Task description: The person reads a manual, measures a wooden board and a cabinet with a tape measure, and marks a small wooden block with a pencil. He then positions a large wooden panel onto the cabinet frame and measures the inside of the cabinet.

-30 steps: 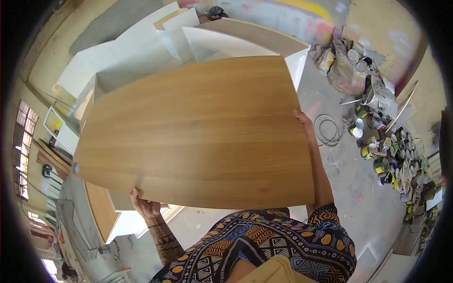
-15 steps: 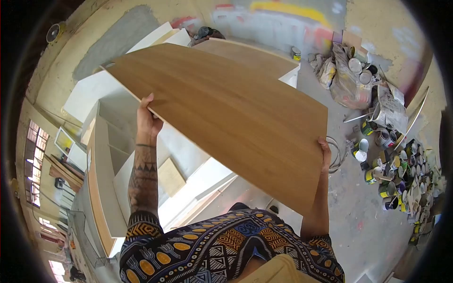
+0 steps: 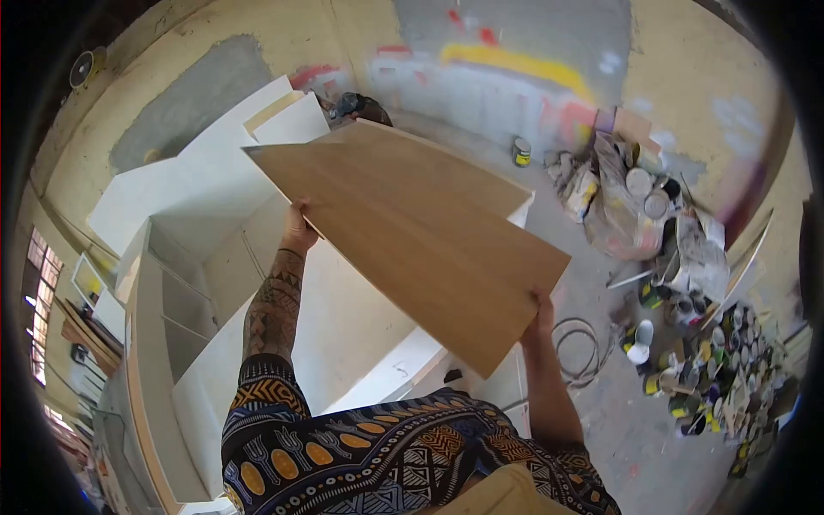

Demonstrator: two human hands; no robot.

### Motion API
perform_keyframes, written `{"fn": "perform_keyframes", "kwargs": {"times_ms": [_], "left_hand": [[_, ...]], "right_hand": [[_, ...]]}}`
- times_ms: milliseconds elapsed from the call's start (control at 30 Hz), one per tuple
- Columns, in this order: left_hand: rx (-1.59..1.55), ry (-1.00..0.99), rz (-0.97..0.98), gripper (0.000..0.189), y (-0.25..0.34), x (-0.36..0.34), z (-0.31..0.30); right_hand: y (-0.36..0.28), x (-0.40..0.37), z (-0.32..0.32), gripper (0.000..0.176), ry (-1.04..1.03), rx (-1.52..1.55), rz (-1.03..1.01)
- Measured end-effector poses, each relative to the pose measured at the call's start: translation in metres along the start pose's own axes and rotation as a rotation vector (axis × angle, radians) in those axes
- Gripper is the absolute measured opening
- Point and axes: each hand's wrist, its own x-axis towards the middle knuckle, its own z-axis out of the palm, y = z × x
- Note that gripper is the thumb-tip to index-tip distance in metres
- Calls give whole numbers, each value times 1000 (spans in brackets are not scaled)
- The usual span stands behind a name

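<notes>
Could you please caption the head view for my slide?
Left hand and right hand grip a wooden board by its edges; a can stands upright beyond.

Wearer's garment: a short-sleeved black shirt [image 3: 378, 451] printed in yellow-orange, white, grey and blue, its blue-edged neckline [image 3: 477, 472] serving as landmark. Left of the neckline, a curved row of yellow-orange ovals alternates with grey fork-like figures; nearer it lie a chain of white rings, white-lined triangles and orange line-filled panels. The left sleeve [image 3: 268, 393] carries orange zigzag bands; the right sleeve [image 3: 575, 468] appears similarly patterned, though shadowed. Dark geometric tattoo bands, some triangular, cover the forearm [image 3: 273, 305] between left sleeve and bare left hand [image 3: 299, 228].
</notes>
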Motion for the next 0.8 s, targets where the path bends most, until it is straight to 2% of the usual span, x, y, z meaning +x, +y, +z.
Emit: {"fn": "perform_keyframes", "kwargs": {"times_ms": [67, 100, 133, 200, 233, 300, 333, 400, 467, 533, 633, 667, 733, 767, 800], "left_hand": [[60, 25, -31, 44, -7, 67, -41], [35, 167, 17, 42, -7, 78, -21], [27, 180, 16, 42, -7, 97, -22], [590, 490, -26, 31, -3, 134, -26], [588, 504, -31, 31, -8, 157, -37], [827, 567, -193, 27, -33, 204, -64], [822, 576, -193, 27, -63, 238, -118], [1687, 295, 347, 20, -92, 308, -193], [1577, 325, 361, 20, -101, 302, -176], [1284, 545, -4, 26, -81, 266, -120], [1199, 655, -23, 33, -91, 264, -119], [1199, 665, -28, 33, -95, 267, -130], [1861, 318, 35, 34, -107, 298, -182], [1864, 331, 36, 34, -108, 297, -172], [1558, 581, 12, 34, -115, 304, -165]], "right_hand": [[28, 37, 5, 48, 70, -64, 29], [36, 58, 11, 48, 138, -119, 41], [37, 79, 19, 48, 139, -132, 51], [41, 125, 37, 45, 269, -372, 131], [43, 145, 46, 45, 269, -380, 144], [49, 183, 61, 42, 437, -463, 200], [54, 198, 54, 42, 432, -469, 206], [66, 229, 23, 44, 397, -507, 194], [78, 239, 17, 47, 405, -546, 162], [78, 252, 13, 49, 407, -585, 136], [74, 272, 5, 50, 411, -739, 144], [67, 276, 1, 51, 392, -805, 230], [56, 290, -2, 51, 357, -872, 318], [51, 293, -2, 52, 309, -927, 409], [48, 298, 0, 53, 259, -979, 496]]}}
